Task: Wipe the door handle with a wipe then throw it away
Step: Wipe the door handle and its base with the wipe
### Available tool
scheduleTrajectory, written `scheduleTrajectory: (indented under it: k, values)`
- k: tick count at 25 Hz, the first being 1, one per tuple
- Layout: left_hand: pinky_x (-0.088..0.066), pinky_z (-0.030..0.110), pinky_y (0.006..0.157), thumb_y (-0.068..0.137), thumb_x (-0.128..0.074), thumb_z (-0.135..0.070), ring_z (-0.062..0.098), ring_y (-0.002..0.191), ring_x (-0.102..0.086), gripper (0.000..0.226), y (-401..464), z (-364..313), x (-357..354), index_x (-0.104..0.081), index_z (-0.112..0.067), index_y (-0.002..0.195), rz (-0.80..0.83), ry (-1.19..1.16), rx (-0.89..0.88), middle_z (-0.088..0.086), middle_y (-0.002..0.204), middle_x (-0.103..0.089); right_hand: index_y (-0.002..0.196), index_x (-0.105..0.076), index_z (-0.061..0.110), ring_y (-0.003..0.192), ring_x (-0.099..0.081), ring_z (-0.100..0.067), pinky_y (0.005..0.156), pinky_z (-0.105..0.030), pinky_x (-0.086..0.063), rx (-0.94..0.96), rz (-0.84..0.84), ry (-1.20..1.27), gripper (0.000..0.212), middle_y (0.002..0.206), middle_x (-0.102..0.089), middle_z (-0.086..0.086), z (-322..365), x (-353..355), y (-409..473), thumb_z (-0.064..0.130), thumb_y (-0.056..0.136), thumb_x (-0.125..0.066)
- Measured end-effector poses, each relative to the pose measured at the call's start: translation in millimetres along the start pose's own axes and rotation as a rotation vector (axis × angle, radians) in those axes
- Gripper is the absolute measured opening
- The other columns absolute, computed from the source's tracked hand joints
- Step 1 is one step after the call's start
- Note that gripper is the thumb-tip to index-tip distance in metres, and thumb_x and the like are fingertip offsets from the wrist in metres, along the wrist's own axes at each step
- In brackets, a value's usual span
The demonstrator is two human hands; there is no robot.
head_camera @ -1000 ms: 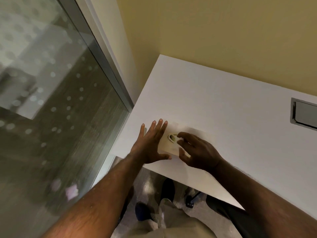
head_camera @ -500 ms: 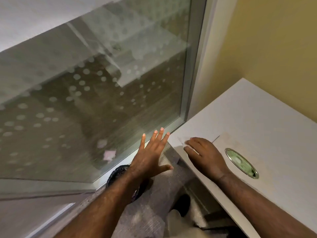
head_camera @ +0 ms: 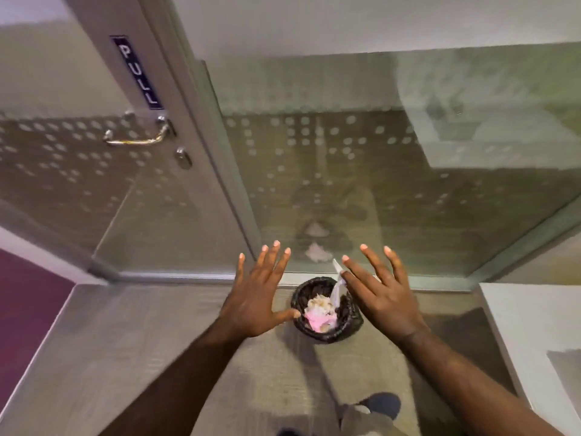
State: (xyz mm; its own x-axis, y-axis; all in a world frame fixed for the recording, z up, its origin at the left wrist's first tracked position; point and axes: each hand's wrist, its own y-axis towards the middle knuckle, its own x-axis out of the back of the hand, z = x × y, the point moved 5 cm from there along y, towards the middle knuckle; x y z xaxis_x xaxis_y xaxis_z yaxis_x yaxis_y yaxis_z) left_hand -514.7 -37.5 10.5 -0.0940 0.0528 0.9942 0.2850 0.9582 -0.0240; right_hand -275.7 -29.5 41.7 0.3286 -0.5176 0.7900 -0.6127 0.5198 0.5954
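The metal door handle [head_camera: 135,139] is on the glass door's frame at the upper left, below a PULL sign [head_camera: 138,72]. My left hand [head_camera: 256,297] is open with fingers spread, low in the middle and far below the handle. My right hand [head_camera: 382,294] has its fingers spread too, and a white wipe [head_camera: 337,283] hangs from its thumb side; the thumb is hidden. The wipe dangles over a small bin lined with a black bag [head_camera: 298,295], which stands on the floor between my hands and holds pink and pale rubbish.
A lock cylinder [head_camera: 183,158] sits under the handle. A dotted glass wall [head_camera: 361,171] runs behind the bin. The white table's corner [head_camera: 531,322] is at the right. My shoe [head_camera: 382,404] is at the bottom, with grey floor [head_camera: 125,341] on the left.
My view swung from the white table and wipe pack to the door and bin. My right hand left the table with a wipe; both hands now hover over the bin.
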Motion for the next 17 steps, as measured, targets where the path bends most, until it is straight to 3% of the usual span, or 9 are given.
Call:
scheduleTrajectory:
  k: [5, 8, 13, 17]
  values:
    - [0.004, 0.061, 0.118, 0.076, -0.044, -0.087, 0.017, 0.151, 0.02, 0.12, -74, 99, 45, 0.024, -0.028, 0.156, -0.117, 0.039, 0.183, -0.003, 0.165, 0.025, 0.11, -0.069, 0.016, 0.128, -0.05, -0.032, 0.105, -0.061, -0.034, 0.001, -0.107, 0.174, 0.019, 0.128, -0.064, 0.0, 85, -26, 96, 0.021, 0.093, -0.062]
    - [-0.004, 0.063, 0.118, 0.078, -0.046, -0.086, 0.02, 0.153, 0.012, 0.118, -93, 157, 77, 0.013, -0.024, 0.16, -0.209, 0.087, 0.271, 0.0, 0.167, 0.016, 0.103, -0.072, 0.017, 0.124, -0.055, -0.029, 0.104, -0.06, -0.035, 0.039, -0.194, 0.233, 0.017, 0.124, -0.066, 0.003, 121, -38, 156, 0.024, 0.095, -0.058]
    - [-0.001, 0.062, 0.118, 0.076, -0.039, -0.087, 0.021, 0.154, 0.008, 0.117, -78, 247, 145, 0.008, -0.022, 0.161, -0.315, 0.174, 0.343, 0.001, 0.168, 0.01, 0.096, -0.073, 0.015, 0.113, -0.063, -0.029, 0.102, -0.057, -0.04, -0.013, -0.379, 0.282, 0.013, 0.116, -0.07, 0.001, 139, -61, 263, 0.019, 0.086, -0.066]
    - [-0.002, 0.063, 0.119, 0.075, -0.039, -0.089, 0.021, 0.154, 0.006, 0.119, -47, 301, 184, 0.006, -0.02, 0.161, -0.363, 0.219, 0.311, 0.001, 0.168, 0.009, 0.097, -0.071, 0.011, 0.098, -0.068, -0.02, 0.103, -0.047, -0.042, -0.111, -0.454, 0.37, 0.019, 0.104, -0.073, -0.002, 134, -92, 336, 0.02, 0.084, -0.059]
